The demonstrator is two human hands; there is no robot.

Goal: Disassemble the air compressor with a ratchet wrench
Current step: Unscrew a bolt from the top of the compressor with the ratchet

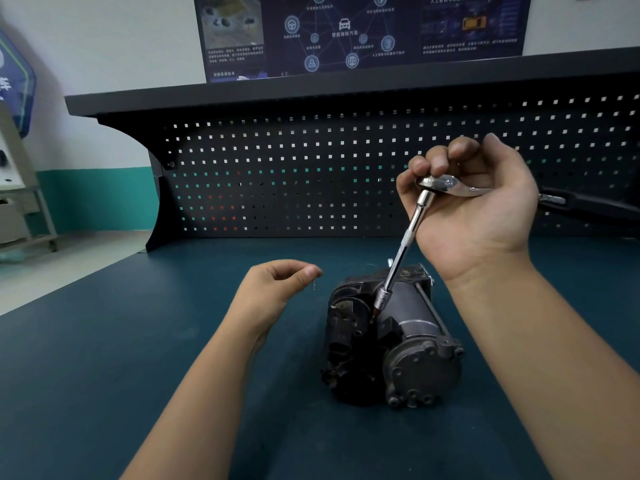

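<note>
The dark air compressor (408,344) lies on the blue-green bench mat, its round end cap with several bolts facing me. My right hand (485,209) is raised above it, palm towards me, fingers closed around the chrome head of the ratchet wrench (440,184). The wrench's black handle sticks out to the right. A long extension bar (403,244) slants down from the head, and its socket tip rests on the compressor's top left. My left hand (273,292) hovers left of the compressor with loosely curled fingers. A small screw (314,285) shows just under its fingertips; contact is unclear.
A dark pegboard back panel (311,174) with a shelf on top rises behind the bench. The bench mat (104,358) stretches left and forward of the compressor. Beyond the bench's left edge are the floor and a pale cabinet (14,188).
</note>
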